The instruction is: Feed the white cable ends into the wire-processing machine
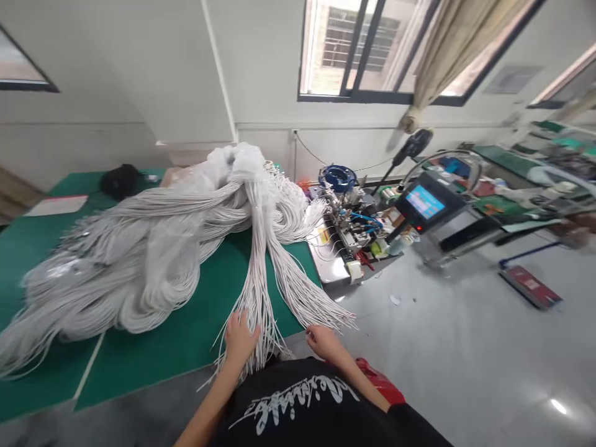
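Note:
A large heap of white cables (172,217) lies on the green table, partly wrapped in clear plastic. Two loose bundles hang from it toward my body, their ends fanned out. On the nearer bundle (261,279), my left hand (241,340) has its fingers curled over strands at the left side. My right hand (323,343) is by the lower edge of the right bundle (302,285), close to the cable ends. Its thumb and fingers are bent together, and whatever may be between them is too small to make out.
Right of the green table (139,360) stands a machine (354,223) with a blue bowl (338,178) and a lit screen (424,202). A black object (120,181) and a paper sheet (56,205) lie at the back left. A red-topped scale (531,287) is on the floor.

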A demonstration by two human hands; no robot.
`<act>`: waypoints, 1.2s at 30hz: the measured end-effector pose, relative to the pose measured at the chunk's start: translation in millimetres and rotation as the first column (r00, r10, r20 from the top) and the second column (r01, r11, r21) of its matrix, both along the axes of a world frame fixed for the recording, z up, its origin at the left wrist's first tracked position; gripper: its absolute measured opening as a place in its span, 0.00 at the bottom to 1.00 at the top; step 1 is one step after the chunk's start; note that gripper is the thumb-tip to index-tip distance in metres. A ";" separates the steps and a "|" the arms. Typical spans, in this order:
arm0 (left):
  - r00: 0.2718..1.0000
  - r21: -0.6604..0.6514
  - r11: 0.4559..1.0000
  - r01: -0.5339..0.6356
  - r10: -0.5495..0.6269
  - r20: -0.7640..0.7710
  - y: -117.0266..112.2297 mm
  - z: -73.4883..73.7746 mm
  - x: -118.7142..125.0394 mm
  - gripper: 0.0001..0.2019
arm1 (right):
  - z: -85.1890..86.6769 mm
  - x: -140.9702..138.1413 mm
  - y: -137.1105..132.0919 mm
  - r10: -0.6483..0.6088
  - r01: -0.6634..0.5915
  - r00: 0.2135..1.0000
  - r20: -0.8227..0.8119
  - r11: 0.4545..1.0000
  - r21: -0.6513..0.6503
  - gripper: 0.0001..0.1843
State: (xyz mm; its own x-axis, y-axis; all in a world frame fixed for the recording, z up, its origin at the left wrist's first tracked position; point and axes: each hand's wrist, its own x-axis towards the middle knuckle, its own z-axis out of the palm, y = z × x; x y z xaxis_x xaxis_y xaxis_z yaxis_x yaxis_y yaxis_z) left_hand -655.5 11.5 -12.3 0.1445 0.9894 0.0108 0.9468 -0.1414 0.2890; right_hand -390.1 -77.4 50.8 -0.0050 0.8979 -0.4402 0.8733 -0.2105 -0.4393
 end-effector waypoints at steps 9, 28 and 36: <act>0.788 -0.107 0.781 0.615 -0.601 0.135 36.6 -16.4 45.7 0.12 | -14.4 -36.1 -30.6 -0.102 0.103 0.995 0.012 0.988 -0.119 0.17; 0.928 -0.058 0.932 0.357 -0.361 -0.090 68.2 -30.3 -123.0 0.12 | -12.1 8.6 84.5 -0.235 0.211 0.957 0.169 0.966 0.149 0.26; 1.000 -0.197 0.980 -0.008 0.013 0.021 46.1 -9.5 -30.2 0.18 | -40.7 38.9 118.5 -0.274 0.257 0.935 0.227 0.961 0.104 0.37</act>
State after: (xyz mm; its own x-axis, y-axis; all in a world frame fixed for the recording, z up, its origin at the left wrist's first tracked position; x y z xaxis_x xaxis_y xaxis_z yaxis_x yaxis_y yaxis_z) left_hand -685.7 57.6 -21.9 0.1361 0.9739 -0.1816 0.9410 -0.0698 0.3311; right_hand -351.2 41.1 10.2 0.3341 0.8815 -0.3338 0.8704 -0.4244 -0.2495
